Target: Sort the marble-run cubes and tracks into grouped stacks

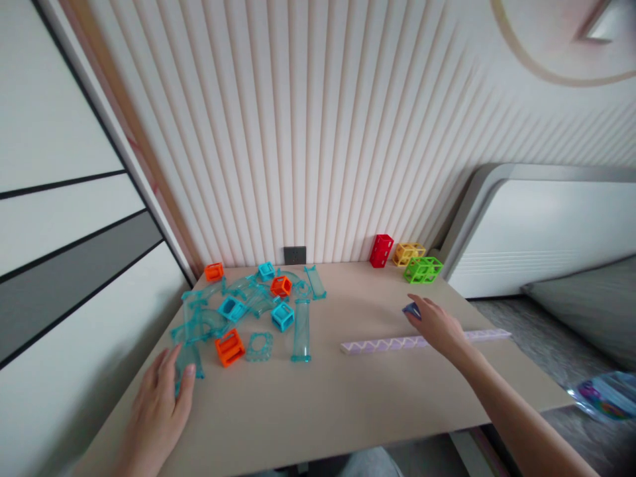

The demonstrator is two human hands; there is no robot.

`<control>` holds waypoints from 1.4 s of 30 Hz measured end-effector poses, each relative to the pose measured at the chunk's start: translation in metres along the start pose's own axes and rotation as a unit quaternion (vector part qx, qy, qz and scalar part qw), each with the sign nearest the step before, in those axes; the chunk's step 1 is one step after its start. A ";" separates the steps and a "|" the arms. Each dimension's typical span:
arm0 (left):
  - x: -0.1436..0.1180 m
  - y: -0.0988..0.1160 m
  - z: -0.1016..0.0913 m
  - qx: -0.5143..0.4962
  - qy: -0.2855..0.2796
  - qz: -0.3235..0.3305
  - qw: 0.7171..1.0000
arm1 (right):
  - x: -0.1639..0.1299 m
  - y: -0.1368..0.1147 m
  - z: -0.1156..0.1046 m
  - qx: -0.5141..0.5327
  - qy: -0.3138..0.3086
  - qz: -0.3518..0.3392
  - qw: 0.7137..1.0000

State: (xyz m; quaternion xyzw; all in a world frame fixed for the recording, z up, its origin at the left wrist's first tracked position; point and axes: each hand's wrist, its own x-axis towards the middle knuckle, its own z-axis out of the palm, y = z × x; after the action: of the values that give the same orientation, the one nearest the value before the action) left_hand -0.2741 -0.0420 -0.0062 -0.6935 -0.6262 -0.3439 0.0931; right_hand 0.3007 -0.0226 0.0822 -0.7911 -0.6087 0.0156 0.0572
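The right hand (437,323) grips a small dark blue piece (412,310) near a pale purple strip (385,344) on the surface (318,404); the left hand (161,394), fingers parted, is beside clear teal pieces (193,356).

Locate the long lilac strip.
In the head view, the lilac strip lies across the right side of the table, partly hidden by the right hand, nearer the viewer than the green frame block.

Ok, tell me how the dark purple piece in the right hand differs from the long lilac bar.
The dark purple piece is much darker than the lilac bar, which shows a white zigzag. The piece is small; the bar is long. The right hand holds the piece, while the bar lies on the table, partly hidden behind that hand. Both are purplish.
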 end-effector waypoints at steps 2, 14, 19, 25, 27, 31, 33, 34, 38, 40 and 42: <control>0.005 0.010 -0.009 -0.011 0.036 -0.007 0.999 | -0.003 -0.026 -0.001 0.053 0.084 -0.049 0.994; -0.002 0.160 -0.036 -0.133 -0.160 0.219 0.953 | -0.095 -0.185 -0.020 0.321 -0.109 -0.472 0.814; 0.026 0.174 -0.047 -0.159 -0.190 0.233 0.940 | -0.085 -0.188 -0.036 0.414 -0.173 -0.423 0.787; 0.060 0.181 -0.054 -0.192 -0.249 0.221 0.923 | -0.061 -0.193 -0.043 0.469 -0.178 -0.407 0.764; 0.070 0.180 -0.046 -0.196 -0.236 0.209 0.929 | -0.050 -0.193 -0.042 0.480 -0.168 -0.415 0.755; 0.115 0.155 -0.026 -0.152 -0.137 0.181 0.962 | -0.003 -0.176 -0.033 0.439 -0.049 -0.391 0.808; 0.154 0.132 -0.014 -0.102 -0.085 0.151 0.980 | 0.037 -0.155 -0.020 0.429 0.074 -0.277 0.857; 0.175 0.120 -0.007 -0.072 -0.076 0.130 0.986 | 0.058 -0.142 -0.013 0.429 0.124 -0.207 0.871; 0.248 0.074 0.027 0.075 -0.146 0.000 0.986 | 0.129 -0.088 0.019 0.342 0.215 0.029 0.914; 0.268 0.060 0.045 0.091 -0.182 -0.017 0.979 | 0.147 -0.069 0.031 0.297 0.215 0.055 0.929; 0.277 0.054 0.063 0.095 -0.218 -0.022 0.971 | 0.158 -0.058 0.039 0.262 0.217 0.060 0.938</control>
State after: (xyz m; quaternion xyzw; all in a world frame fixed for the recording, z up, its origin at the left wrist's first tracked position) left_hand -0.2069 0.2055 0.1281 -0.7256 -0.6764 -0.1259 0.0121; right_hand 0.2816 0.1474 0.0568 -0.7675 -0.5072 0.0057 0.3919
